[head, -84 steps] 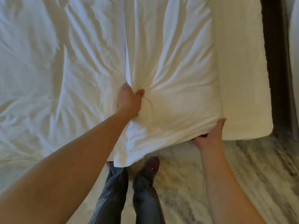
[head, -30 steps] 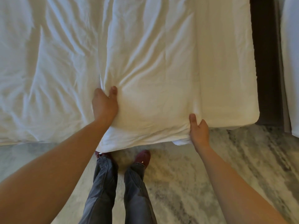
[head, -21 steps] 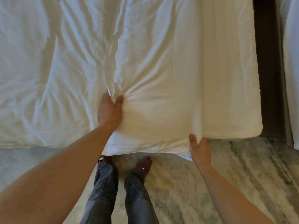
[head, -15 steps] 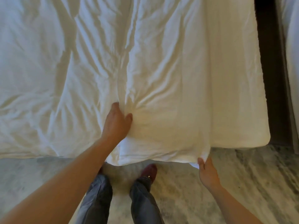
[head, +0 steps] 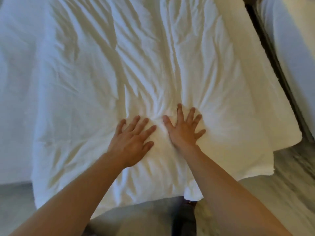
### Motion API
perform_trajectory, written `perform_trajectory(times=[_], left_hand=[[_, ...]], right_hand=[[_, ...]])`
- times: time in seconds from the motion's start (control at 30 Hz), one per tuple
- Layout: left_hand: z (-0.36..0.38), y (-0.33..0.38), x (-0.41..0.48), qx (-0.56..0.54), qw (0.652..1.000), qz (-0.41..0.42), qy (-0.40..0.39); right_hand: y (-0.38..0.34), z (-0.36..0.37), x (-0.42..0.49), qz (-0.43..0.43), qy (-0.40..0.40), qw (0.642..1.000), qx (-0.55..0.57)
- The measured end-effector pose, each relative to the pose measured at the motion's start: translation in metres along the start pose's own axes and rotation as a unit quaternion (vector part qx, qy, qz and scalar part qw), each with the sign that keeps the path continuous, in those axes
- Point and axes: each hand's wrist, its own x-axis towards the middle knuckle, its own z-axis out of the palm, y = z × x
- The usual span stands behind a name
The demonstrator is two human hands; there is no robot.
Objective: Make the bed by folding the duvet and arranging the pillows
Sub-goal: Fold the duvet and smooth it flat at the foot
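The white duvet (head: 162, 57) lies wrinkled across the bed and fills most of the view, with its near edge hanging over the bed's side. My left hand (head: 132, 140) lies flat on it with fingers spread, palm down. My right hand (head: 185, 127) rests just beside it, also flat and spread, pressing the fabric so creases radiate outward. Neither hand holds anything. No pillow can be told apart in this view.
The bare mattress (head: 265, 86) shows along the right, past the duvet's edge. A dark gap (head: 271, 53) separates it from another white bed (head: 293, 40) at far right. Marble floor (head: 289, 193) runs along the bottom, with my legs below the bed edge.
Both hands let go of the duvet's folded edge and moved onto its top, now lying flat side by side. The view has moved closer over the bed.
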Motion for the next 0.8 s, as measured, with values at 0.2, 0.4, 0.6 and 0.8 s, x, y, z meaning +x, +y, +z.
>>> perform_trajectory(times=[0.2,0.4,0.6,0.8], left_hand=[[-0.006,-0.110,-0.044,0.041,0.998,0.024,-0.030],[-0.021,-0.148,-0.040,0.034,0.995,0.079,-0.046],[-0.048,-0.226,-0.013,0.070,0.987,0.142,-0.031],[-0.074,-0.292,0.064,0.088,0.967,0.239,0.005]], right_hand=[[-0.021,0.020,0.001,0.085,-0.003,0.996,-0.028],[-0.048,0.024,0.009,0.156,-0.018,0.987,-0.019],[-0.073,0.043,0.034,0.214,-0.030,0.976,-0.028],[-0.078,0.053,0.054,0.263,-0.045,0.963,-0.044]])
